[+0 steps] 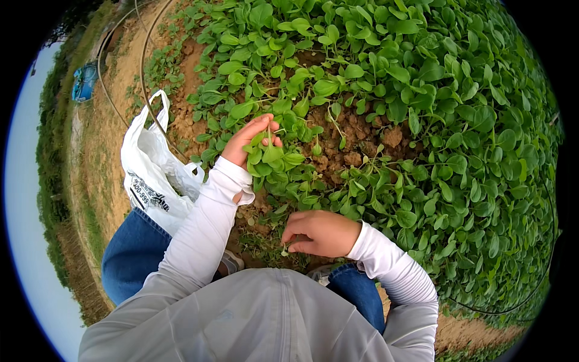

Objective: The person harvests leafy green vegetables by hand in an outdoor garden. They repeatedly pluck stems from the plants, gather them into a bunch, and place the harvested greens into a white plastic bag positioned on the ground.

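My left hand (255,138) holds a small bunch of leafy green seedlings (272,154), their thin stems between thumb and fingers and their leaves hanging towards me. Lower and to the right, my right hand (319,233) is bent over the ground near my feet, thumb and fingertips close together at a tiny sprig (284,251); whether it is gripped cannot be made out. Dense young leafy greens (452,135) grow beyond both hands, around a patch of bare, crumbly soil (357,135).
A white plastic bag (156,172) with printed writing stands open beside my left knee. Thin bent hoops (144,59) arch over the bed's left edge. A blue object (85,82) lies farther off on the dirt. Another thin hoop (493,312) curves at lower right.
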Demonstrator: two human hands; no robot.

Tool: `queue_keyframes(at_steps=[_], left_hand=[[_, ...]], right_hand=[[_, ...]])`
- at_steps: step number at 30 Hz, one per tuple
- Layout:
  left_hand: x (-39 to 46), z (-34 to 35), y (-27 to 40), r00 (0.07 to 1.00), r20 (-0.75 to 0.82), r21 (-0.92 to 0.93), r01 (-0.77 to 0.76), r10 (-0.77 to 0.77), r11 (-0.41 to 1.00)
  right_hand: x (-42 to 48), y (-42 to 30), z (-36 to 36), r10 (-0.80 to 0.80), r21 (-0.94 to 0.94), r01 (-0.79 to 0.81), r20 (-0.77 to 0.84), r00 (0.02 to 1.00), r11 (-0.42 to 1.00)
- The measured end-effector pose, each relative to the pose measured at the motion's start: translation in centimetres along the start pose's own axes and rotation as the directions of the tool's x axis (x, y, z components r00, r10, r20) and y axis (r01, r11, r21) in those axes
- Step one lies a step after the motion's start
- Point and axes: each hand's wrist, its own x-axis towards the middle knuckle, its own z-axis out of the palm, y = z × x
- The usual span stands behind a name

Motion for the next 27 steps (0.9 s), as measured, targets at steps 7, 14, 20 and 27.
queue_keyframes(at_steps=[7,14,20,27], left_hand=[[-0.3,0.6,0.2,0.990,0.126,-0.202,-0.042,0.068,0.978],[-0.4,0.9,-0.9,0.972,0.236,-0.151,0.051,-0.014,0.987],[-0.4,1.0,-1.2,0.974,0.225,-0.112,0.064,-0.037,0.992],[-0.6,1.8,-1.3,0.974,0.215,-0.054,0.082,-0.069,0.995]], right_hand=[[2.6,5.0,-9.5,-0.083,-0.345,-0.317,-0.781,0.619,0.883],[0.5,10.4,-16.7,0.105,-0.050,-0.410,-0.932,0.348,0.911],[-0.3,8.2,-15.8,0.106,-0.218,-0.635,-0.896,0.431,0.741],[0.0,7.6,-14.1,0.074,-0.290,-0.689,-0.892,0.446,0.664]])
